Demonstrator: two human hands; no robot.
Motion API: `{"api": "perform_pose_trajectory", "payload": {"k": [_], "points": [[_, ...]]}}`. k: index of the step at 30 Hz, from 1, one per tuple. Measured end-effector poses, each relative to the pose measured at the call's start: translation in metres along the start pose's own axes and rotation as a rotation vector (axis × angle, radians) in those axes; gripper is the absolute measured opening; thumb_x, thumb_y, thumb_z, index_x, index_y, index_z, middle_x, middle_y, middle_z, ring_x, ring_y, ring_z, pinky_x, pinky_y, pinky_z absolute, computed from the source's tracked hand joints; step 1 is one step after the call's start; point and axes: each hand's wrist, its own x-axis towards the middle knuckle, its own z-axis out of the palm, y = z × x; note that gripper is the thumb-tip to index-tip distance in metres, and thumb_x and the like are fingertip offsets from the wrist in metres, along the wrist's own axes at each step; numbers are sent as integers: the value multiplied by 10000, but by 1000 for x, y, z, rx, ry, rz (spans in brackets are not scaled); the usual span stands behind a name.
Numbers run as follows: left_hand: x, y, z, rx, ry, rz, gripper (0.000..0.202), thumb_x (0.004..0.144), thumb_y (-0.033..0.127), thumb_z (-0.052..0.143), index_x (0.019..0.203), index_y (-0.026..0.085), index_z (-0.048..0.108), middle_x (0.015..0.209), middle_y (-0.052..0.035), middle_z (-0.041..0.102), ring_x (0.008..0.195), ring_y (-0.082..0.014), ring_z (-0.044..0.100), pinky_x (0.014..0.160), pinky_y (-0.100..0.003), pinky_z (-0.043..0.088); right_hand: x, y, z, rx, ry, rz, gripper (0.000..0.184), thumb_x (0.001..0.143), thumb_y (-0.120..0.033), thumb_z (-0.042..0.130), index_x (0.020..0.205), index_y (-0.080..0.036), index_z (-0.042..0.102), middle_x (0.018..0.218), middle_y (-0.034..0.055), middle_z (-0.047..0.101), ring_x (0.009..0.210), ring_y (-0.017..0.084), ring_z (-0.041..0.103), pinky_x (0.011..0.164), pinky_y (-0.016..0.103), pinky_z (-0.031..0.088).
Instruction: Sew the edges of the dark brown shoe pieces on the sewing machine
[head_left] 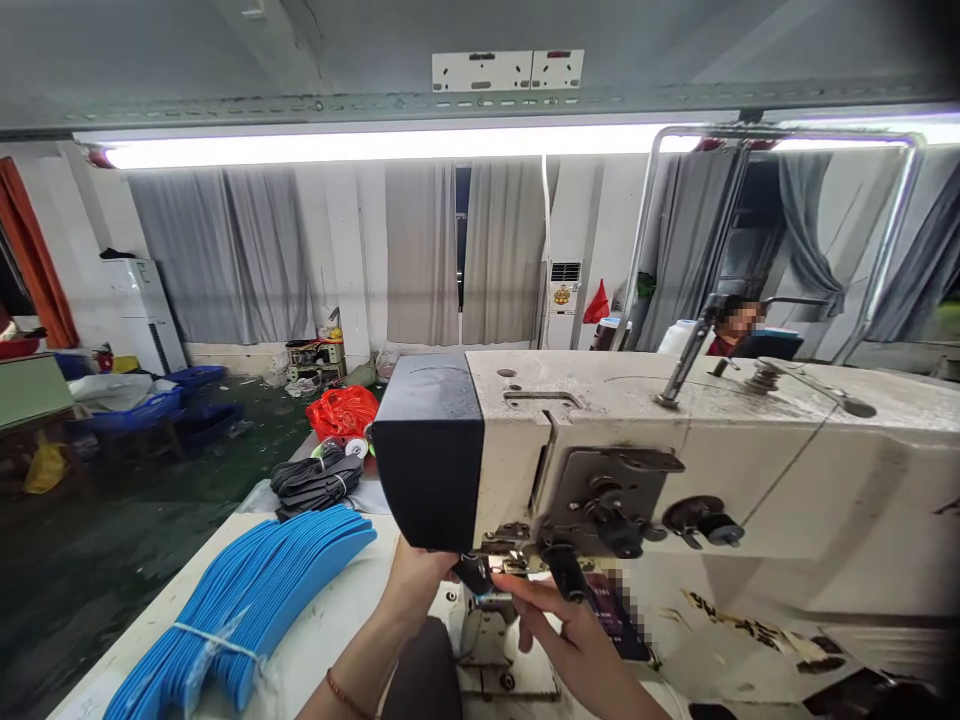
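Directly above hands, sewing machine

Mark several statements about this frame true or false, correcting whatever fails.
1. The left hand and right hand are beneath the off-white sewing machine with its boxy black end cover. True.
2. The thin brown bracelet is on the right wrist. False: the bracelet is on the left wrist.
3. The stack of curved bright-blue strips lies left of the machine in the picture. True.
4. That stack is untied. False: a whitish band goes around it.
5. A crumpled red plastic bag lies beyond the tied black bundle. True.
6. The long tube light is off. False: it is lit.
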Motion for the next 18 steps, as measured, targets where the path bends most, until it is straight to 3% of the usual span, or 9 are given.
{"api": "perform_pose_trajectory", "payload": {"k": [6,11,15,18], "points": [[9,5,1,-30,-46,43,257,558,287,701,774,159,649,668,-17,645,614,-151,556,531,-254,458,-1,2,0,-36,-43,55,391,944,-422,383,1191,-288,657,563,10,683,614,176,637,781,331,502],[10,5,-1,-12,-63,57,241,566,266,697,783,171,658,717,-30,675,657,-168,579,554,-270,479,0,2,2,-41,-39,19,393,949,-409,372,1201,-288,647,549,4,683,576,179,624,723,326,494],[7,0,1,20,-31,51,208,551,249,653,731,145,644,650,-29,654,574,-151,555,488,-247,437,-1,5,3,-19,-13,0,396,940,-434,401,1209,-271,642,537,-1,660,574,175,616,715,311,496],[2,-3,8,38,23,67,214,634,252,573,795,132,648,691,-45,678,617,-167,584,543,-270,462,-2,5,1,49,-47,18,402,946,-439,393,1243,-282,614,540,-7,649,543,155,607,694,268,509]]}}
